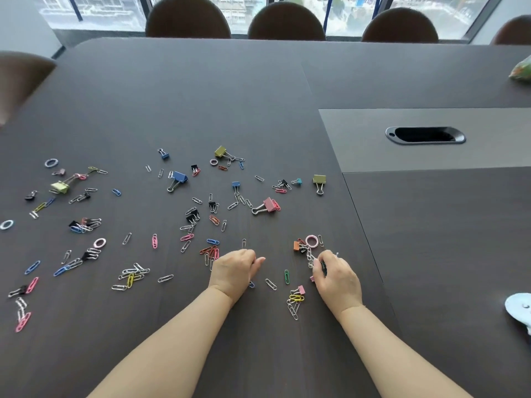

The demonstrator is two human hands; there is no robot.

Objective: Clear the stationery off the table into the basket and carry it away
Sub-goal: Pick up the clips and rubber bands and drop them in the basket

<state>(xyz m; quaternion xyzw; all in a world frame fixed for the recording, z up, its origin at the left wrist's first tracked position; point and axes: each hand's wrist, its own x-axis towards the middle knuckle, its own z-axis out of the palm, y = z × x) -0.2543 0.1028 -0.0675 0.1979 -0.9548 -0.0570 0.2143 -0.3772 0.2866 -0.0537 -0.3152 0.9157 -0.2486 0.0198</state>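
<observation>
No basket is showing anywhere on the dark worktop; paper clips and binder clips are lying loose across its near half. Taking the pink ring as the landmark: the right hand is resting just nearer than it, its grip curled around a small bunch of silver clips. The left hand is lying to the ring's left, fingers bent together with the tips touching the worktop; whether anything is pinched there cannot be told. A green paper clip is sitting between the hands. Far beyond the ring the worktop is lying bare up to the chair backs. To the ring's right, past a seam, a cable slot is opening in a grey panel.
</observation>
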